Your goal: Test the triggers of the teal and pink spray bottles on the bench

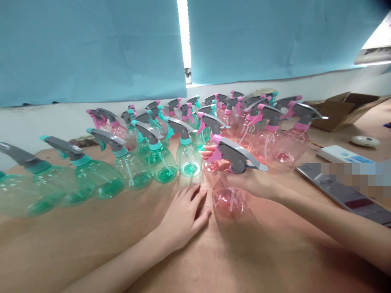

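On our worktop (91, 232), our left hand (185, 215) lies open; our right hand (252, 181), half hidden, seemingly grips a pink bottle (226, 200).

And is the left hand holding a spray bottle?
No, the left hand rests on the table with nothing in its grasp.

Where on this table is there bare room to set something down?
The tabletop shows bare in two patches: one between the green bottles and the left forearm, another between it and the right forearm, nearer the camera than the front pink bottle. Crowded: beyond that bottle, where other pink bottles and green ones bunch toward the wall.
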The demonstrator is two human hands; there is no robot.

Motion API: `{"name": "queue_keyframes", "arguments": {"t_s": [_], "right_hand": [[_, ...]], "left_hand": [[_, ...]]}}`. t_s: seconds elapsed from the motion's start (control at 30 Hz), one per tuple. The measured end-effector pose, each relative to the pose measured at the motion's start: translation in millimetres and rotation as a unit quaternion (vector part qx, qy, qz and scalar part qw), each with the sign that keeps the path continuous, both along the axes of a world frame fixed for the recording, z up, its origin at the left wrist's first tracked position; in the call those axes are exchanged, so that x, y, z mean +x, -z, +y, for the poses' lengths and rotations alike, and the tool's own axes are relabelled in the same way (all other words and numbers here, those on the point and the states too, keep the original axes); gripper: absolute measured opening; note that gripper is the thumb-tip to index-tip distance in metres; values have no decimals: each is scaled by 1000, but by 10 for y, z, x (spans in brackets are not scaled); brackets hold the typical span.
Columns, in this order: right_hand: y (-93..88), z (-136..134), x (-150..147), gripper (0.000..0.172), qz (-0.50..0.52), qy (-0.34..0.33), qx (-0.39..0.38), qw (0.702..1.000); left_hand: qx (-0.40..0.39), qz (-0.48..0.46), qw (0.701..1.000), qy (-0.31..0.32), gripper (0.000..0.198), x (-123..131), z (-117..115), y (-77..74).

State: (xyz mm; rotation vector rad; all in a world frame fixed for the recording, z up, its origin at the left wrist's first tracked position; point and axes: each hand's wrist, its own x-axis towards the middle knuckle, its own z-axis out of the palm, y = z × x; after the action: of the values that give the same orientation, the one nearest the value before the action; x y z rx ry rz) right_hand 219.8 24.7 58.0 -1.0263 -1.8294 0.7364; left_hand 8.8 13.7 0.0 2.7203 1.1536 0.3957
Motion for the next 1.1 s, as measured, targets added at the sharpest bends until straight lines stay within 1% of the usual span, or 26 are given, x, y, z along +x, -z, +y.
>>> {"name": "queue_keyframes", "arguments": {"t_s": [0.2, 0.33, 0.43, 0.5, 0.57, 0.63, 0.67, 0.77, 0.9, 0.97, 1.03, 1.1], "right_hand": [[-44, -12, -10, 51, 8, -24, -36, 999], [-84, -32, -12, 53, 23, -13, -47, 999], [-79, -33, 0, 50, 32, -9, -50, 998], [-63, -30, 14, 45, 42, -17, -62, 997], [-53, -30, 26, 33, 50, -10, -73, 996], [-56, -35, 32, 21, 49, 2, -64, 997], [-63, -38, 33, 19, 48, 5, -53, 997], [-96, -52, 32, 21, 47, 2, -26, 999], [-132, -64, 25, 17, 44, 13, -23, 999], [-123, -60, 27, 16, 39, 19, -34, 998], [-94, -44, 37, 21, 33, 12, -56, 998], [-55, -20, 54, 32, 32, -9, -68, 997]], "left_hand": [[3, 2, 1000, -1, 43, 5, -1, 1], [2, 10, 1000, -4, 43, 10, -1, -4], [2, 14, 1000, -3, 42, 6, 1, -5], [5, 12, 1000, -3, 41, 0, 2, -1], [7, 4, 1000, -1, 41, -5, 3, 5], [6, 1, 1000, -1, 42, -8, 5, 11], [6, 3, 1000, -1, 42, -7, 6, 13], [5, 9, 1000, -2, 43, -5, 10, 17], [8, -2, 1000, -2, 42, -8, 13, 19], [5, -3, 1000, -2, 43, -9, 12, 16], [5, 1, 1000, -3, 43, -9, 8, 11], [6, 6, 1000, -2, 43, -7, 2, 5]]}}
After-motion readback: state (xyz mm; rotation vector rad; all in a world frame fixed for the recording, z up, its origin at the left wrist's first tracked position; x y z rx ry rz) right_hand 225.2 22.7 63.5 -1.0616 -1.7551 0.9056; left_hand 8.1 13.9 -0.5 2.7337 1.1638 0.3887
